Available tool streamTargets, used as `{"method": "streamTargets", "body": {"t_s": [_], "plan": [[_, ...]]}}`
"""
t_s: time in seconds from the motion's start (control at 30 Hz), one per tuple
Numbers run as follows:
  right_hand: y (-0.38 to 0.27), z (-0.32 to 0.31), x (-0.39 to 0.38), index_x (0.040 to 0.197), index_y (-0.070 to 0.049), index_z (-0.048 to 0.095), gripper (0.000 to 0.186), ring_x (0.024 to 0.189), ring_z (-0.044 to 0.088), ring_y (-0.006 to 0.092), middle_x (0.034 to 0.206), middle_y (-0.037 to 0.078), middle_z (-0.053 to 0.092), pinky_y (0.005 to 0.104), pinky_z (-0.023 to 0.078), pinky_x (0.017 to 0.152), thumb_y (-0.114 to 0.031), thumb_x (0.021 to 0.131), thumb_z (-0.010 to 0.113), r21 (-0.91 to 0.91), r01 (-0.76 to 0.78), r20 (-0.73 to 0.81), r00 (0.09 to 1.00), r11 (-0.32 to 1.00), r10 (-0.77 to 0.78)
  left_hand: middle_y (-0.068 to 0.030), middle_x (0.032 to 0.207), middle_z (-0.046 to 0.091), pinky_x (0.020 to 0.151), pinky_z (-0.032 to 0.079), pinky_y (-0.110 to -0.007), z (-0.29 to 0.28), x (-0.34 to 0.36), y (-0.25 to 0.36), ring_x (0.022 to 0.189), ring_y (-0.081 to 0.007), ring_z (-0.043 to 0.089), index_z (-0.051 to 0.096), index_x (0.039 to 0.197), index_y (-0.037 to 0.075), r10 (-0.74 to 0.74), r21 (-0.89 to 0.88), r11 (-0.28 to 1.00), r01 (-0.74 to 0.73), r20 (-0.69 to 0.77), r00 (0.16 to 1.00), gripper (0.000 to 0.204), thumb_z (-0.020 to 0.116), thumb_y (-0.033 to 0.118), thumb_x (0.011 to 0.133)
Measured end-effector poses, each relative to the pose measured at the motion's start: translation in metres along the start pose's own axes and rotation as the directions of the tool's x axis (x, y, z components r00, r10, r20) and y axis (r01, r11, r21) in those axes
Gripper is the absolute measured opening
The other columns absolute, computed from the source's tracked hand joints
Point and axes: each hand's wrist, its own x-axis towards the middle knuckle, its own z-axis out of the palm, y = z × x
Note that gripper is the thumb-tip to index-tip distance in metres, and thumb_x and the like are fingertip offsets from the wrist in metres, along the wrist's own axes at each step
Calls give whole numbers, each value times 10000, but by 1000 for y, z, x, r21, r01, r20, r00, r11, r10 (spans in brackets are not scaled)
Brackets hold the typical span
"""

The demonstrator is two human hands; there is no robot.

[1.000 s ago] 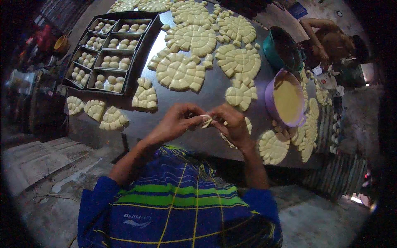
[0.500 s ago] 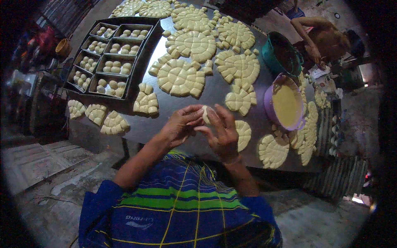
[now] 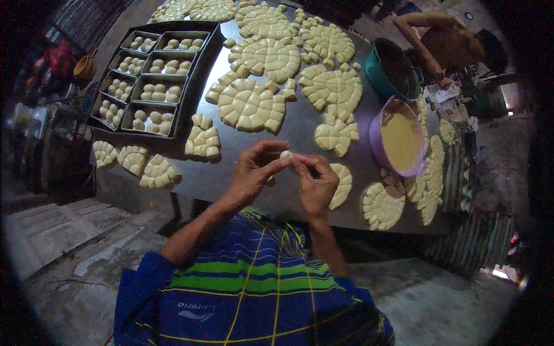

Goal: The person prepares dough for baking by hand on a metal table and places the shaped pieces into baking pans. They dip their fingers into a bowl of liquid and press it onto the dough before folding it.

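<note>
Just past the table's near edge, a small pale dough ball (image 3: 285, 154) is pinched between my two hands. My left hand (image 3: 251, 170) has its thumb and fingers closed around it from the left. From the other side my right hand (image 3: 317, 181) presses its thumb and curled fingertips against the dough. A second pale bit shows under my left hand, too hidden to name. Cut dough rounds, scored into small pieces, lie around: a half round (image 3: 340, 185) beside my right hand, a wedge-shaped piece (image 3: 202, 138) beyond my left.
A black tray (image 3: 180, 138) with several small tins of dough balls stands at left. To the right are a purple basin (image 3: 378, 138) of yellowish liquid and a green tub (image 3: 375, 72). More scored dough rounds (image 3: 251, 106) cover the far table. Another person (image 3: 450, 52) works at far right.
My right hand's spread fingers have curled in and pinch the dough. The dough ball sits a little lower and more of it is covered by my fingertips.
</note>
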Motion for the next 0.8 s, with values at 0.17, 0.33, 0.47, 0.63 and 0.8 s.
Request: {"method": "streamTargets", "body": {"t_s": [0.17, 0.33, 0.47, 0.63, 0.8], "plan": [[3, 0, -3, 1092, -69, 712, 326, 961, 640, 215, 1044, 72, 678, 338, 526, 802, -14, 773, 752, -66, 199, 56, 979, 978, -195, -48, 1014, 700, 513, 438, -200, -1, -1, 9, 846, -105, 661, 660, 1147, 41, -127, -81, 989, 124, -36, 991, 310, 652, 273, 941], [11, -8, 2, 1133, -83, 696, 375, 890, 644, 263, 1007, 74, 681, 358, 522, 783, -8, 768, 735, -262, 533, 187, 846, 804, -500, -46, 1003, 695, 553, 451, -199, -3, -3, 17, 845, -101, 655, 660, 1145, 40, -210, -40, 977, 211, 24, 977, 300, 633, 271, 955], [-12, -9, 2, 1089, -71, 707, 302, 864, 646, 226, 996, 87, 678, 337, 524, 767, -60, 791, 755, -189, 198, 134, 975, 962, -175, -30, 966, 687, 573, 439, -205, -4, -8, 15, 781, -84, 622, 664, 1130, 50, -132, 1, 991, 133, 107, 985, 273, 633, 256, 954], [-3, -10, 3, 1024, -53, 739, 216, 865, 643, 186, 995, 107, 672, 318, 540, 738, -119, 819, 760, -83, 66, 137, 989, 994, -54, -14, 934, 684, 554, 407, -207, -6, -7, -6, 706, -53, 547, 674, 1077, 58, -21, 94, 996, 7, 142, 990, 223, 670, 221, 925], [-1, -17, 10, 992, -57, 760, 177, 905, 659, 193, 1024, 117, 678, 316, 545, 764, -137, 836, 731, -21, -53, 219, 974, 998, 57, -30, 944, 691, 542, 400, -205, -6, -3, -14, 687, -47, 532, 676, 988, 59, -23, 3, 1000, 23, 96, 995, 159, 678, 201, 917]]}}
